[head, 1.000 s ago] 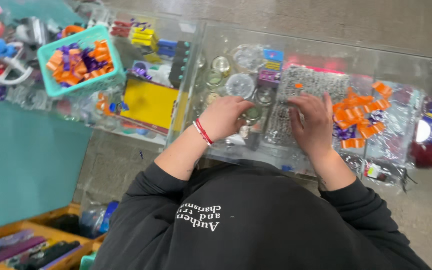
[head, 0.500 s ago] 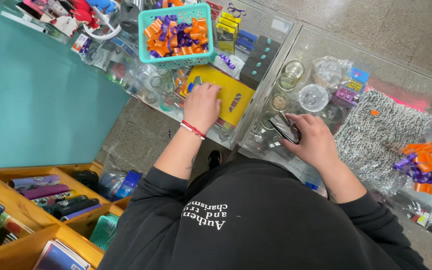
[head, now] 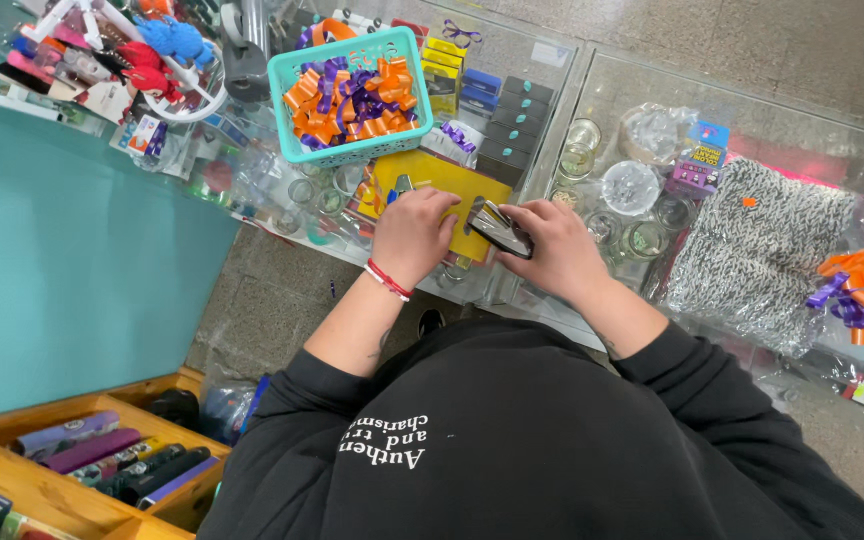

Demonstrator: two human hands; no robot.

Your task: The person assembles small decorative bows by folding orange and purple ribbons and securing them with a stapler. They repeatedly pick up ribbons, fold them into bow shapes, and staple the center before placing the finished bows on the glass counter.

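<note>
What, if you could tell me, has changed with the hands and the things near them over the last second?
The right hand left the grey knit cloth and took hold of a small dark object. The left hand moved onto the yellow card. The basket of ribbons stayed where it was.

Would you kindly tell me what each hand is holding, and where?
The right hand grips a small dark flat object by its near end. The left hand rests on the yellow card, holding nothing visible.

Bright, even light falls from above me, so shadows stay soft under my forearms. The glass surface (head: 752, 110) shows pale glare toward the upper right of the frame. Focus is sharp at centre; the edges bend slightly, and the lower left corner softens.
</note>
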